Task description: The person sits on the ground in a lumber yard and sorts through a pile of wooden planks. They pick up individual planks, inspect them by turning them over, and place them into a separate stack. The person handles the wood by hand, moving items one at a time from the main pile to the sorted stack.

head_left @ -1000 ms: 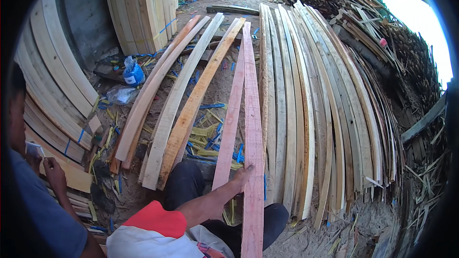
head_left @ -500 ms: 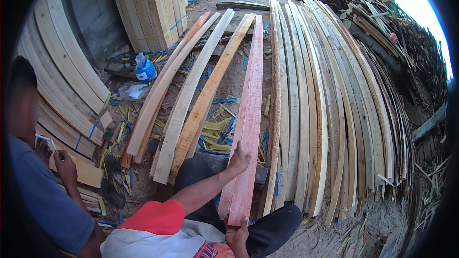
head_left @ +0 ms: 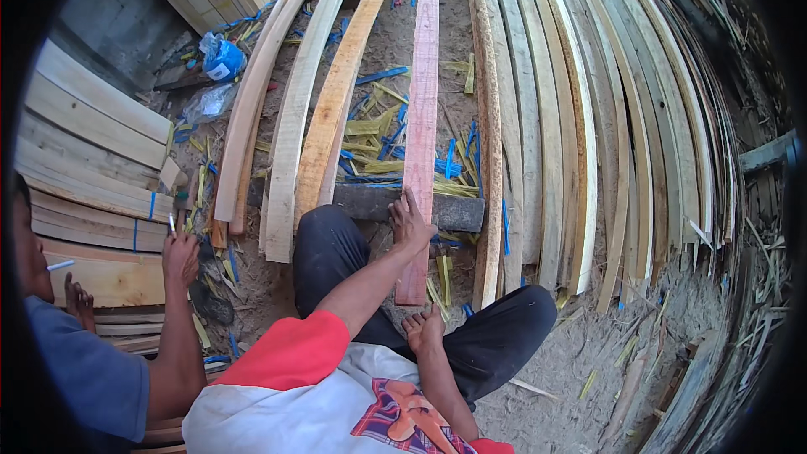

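A long reddish plank (head_left: 423, 59) lies lengthwise in front of me, its near end between my knees. It crosses a dark wooden block (head_left: 458, 213). My left hand (head_left: 412, 225) grips the plank near that block, fingers at one edge and thumb at the other. Just below the plank's near end is my right hand (head_left: 424, 329), apart from it, fingers loosely bent and holding nothing. An orange-brown plank (head_left: 349, 76) and a pale plank (head_left: 307, 109) lie to the left. On the right is a rough-edged plank (head_left: 487, 118).
Many pale planks (head_left: 580, 118) lie in a row to the right. Another person (head_left: 84, 361) sits at the left, a thin white stick in one hand, beside stacked boards (head_left: 92, 176). Blue and yellow strap scraps (head_left: 378, 130) litter the ground. A blue bag (head_left: 222, 59) stands far left.
My right hand has let go of the reddish wood's near end. Two reddish strips showed side by side; now one width shows, farther from my body. The view has tipped down.
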`<act>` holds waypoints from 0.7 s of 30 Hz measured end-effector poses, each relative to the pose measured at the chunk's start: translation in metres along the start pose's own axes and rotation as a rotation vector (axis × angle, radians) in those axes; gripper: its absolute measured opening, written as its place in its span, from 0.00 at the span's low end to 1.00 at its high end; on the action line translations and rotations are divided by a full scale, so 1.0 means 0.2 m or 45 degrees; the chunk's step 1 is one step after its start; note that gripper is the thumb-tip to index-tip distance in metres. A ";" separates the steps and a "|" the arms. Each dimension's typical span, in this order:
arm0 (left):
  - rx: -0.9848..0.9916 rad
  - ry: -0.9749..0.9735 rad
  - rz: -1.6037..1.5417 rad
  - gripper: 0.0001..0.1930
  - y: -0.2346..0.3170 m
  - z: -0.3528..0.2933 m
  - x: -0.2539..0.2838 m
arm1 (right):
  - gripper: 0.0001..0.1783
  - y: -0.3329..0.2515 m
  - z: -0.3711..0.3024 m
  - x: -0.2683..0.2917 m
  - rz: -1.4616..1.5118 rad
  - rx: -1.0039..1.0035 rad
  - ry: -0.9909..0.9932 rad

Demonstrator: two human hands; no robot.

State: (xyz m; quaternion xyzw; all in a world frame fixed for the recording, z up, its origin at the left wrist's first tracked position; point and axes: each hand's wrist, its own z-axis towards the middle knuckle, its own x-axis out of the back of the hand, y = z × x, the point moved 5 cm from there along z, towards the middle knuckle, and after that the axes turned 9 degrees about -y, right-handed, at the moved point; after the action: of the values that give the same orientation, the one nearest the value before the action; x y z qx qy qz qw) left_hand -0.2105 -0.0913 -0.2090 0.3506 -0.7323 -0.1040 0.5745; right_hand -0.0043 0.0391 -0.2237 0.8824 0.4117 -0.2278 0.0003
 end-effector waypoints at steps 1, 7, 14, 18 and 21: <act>-0.005 -0.014 -0.021 0.58 0.01 0.01 -0.01 | 0.49 -0.01 0.04 0.02 0.049 0.021 -0.006; 0.033 -0.003 -0.074 0.56 0.04 -0.02 0.01 | 0.53 -0.03 0.11 0.01 0.254 0.014 -0.162; -0.007 0.171 0.008 0.56 0.01 -0.14 0.00 | 0.50 -0.02 0.10 -0.04 0.195 -0.008 -0.168; 0.056 -0.011 -0.246 0.54 -0.03 -0.12 0.02 | 0.48 -0.02 0.10 -0.05 0.325 -0.070 -0.112; 0.097 -0.114 -0.367 0.50 -0.08 -0.10 0.01 | 0.46 -0.06 0.08 -0.08 0.259 -0.027 -0.097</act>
State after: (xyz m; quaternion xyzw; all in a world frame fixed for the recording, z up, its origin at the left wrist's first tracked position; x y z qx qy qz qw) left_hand -0.1858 -0.0993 -0.2094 0.4685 -0.7027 -0.1731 0.5067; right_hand -0.0280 0.0320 -0.2299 0.9102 0.3222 -0.2556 0.0484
